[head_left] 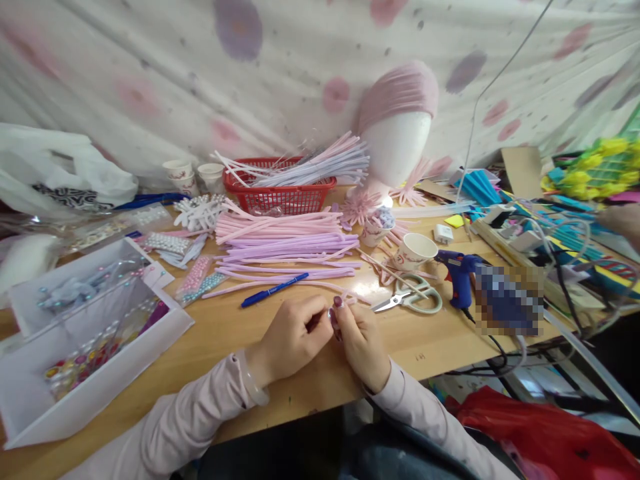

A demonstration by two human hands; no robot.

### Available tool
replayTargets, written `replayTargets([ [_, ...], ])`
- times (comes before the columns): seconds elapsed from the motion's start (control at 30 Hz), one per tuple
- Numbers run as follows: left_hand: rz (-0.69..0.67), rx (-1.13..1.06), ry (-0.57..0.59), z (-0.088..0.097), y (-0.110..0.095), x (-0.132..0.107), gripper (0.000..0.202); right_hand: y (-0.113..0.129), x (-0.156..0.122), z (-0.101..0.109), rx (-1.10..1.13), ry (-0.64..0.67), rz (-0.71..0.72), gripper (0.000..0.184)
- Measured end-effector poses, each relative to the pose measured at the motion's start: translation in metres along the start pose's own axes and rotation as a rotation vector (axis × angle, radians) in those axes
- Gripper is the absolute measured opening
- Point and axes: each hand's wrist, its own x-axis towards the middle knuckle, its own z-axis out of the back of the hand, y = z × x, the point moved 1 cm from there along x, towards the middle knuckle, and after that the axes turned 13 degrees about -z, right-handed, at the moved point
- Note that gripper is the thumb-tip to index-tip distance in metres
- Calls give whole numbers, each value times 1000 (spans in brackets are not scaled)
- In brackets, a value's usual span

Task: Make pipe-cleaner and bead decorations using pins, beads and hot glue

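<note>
My left hand and my right hand meet over the front of the wooden table, fingertips pinched together. Something small and pale pink shows at the fingertips, but I cannot make out what it is. Just beyond my left hand lies a capped blue pen. Scissors with pale handles rest to the right of my right hand, blades pointing left. Behind the pen, fuzzy pipe cleaners lie in bundles, pink ones at the back and purple ones nearer.
White boxes with beads stand at left. A red basket of pipe cleaners is at the back, beside a white mannequin head in a pink cap. Right are a paper cup, a blue glue gun and cables. Another person's hand shows far right.
</note>
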Motion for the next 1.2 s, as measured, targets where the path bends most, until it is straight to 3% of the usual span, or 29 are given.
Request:
replayTargets([
  [0.1,520,-530,121,-1,-3,4,25,5,1,8,-270,-88,246,38],
  [0.17,699,-747,210,-1,-3,4,23,6,1,11,-369,-68,331,33],
  [0.23,612,-692,212,2,-2,3,24,5,2,13,-340,-40,282,36],
  [0.33,187,-198,156,8,2,-1,20,2,3,9,-112,15,71,44],
  [0.43,-164,243,215,9,7,-4,17,-3,4,2,135,126,-135,48],
  [0.53,-305,375,240,7,10,-5,23,-5,4,-4,298,206,-247,50],
  [0.6,-275,309,191,8,9,-3,23,-5,4,-4,356,238,-246,48],
  [0.73,-83,52,128,12,2,2,25,-2,4,-3,397,261,-190,45],
  [0.93,113,-311,97,11,8,2,24,-3,5,-7,554,335,-360,48],
  [1.03,76,-244,81,10,11,1,24,-6,6,-10,591,374,-374,54],
  [1.2,-37,-64,99,13,9,2,21,-8,4,-11,690,400,-371,48],
])
